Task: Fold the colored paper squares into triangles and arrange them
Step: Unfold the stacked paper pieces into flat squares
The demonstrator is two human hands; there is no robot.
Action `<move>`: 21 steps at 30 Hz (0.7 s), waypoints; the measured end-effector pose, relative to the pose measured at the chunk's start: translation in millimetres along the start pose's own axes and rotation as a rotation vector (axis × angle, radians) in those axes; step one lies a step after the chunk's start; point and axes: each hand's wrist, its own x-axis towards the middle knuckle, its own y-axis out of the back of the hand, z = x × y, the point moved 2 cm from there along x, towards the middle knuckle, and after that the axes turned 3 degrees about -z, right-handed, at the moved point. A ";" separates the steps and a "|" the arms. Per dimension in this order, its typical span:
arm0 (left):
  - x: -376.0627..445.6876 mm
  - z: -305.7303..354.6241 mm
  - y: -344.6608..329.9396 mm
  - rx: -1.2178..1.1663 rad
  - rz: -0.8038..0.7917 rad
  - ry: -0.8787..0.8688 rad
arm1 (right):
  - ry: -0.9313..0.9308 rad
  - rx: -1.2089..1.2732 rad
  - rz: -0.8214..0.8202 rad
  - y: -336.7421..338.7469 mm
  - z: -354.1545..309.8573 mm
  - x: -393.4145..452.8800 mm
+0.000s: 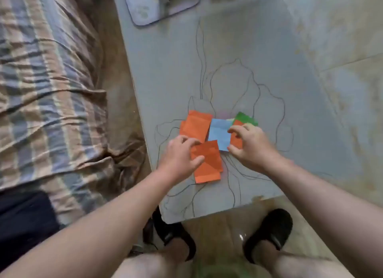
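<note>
**Head view: sorting the paper squares before a fold**

Head camera. A pale grey tabletop (259,70) with a line-drawn flower carries a loose cluster of coloured paper squares. The left hand (179,156), fingers curled, pinches the left edge of the near orange paper square (209,163), at 6 o'clock in the cluster. A second orange paper square (195,127) lies at 10 o'clock, a light blue paper square (219,133) at the centre, a green paper piece (246,119) at 2 o'clock. The right hand (251,145), fingers bent clawlike, presses down on a small orange paper piece (236,139) at 3 o'clock, overlapping the blue one.

Judged step: separating one square from the pile; no finished triangle is visible. The next move likely calls for pulling the near orange square clear, then bringing opposite corners together.

A white rounded device (149,8) sits at 11 o'clock on the table; no writing or brand is legible.
</note>
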 end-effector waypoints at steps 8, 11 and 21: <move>33.5 -55.6 -88.4 0.165 0.339 -0.242 | 0.400 -0.405 0.097 -96.2 35.9 53.9; 40.1 -59.6 -94.0 0.152 0.384 -0.267 | 0.449 -0.430 0.147 -108.6 42.2 60.7; 15.1 -37.1 -89.2 -0.099 0.392 -0.218 | 0.448 0.027 0.274 -121.1 28.3 15.2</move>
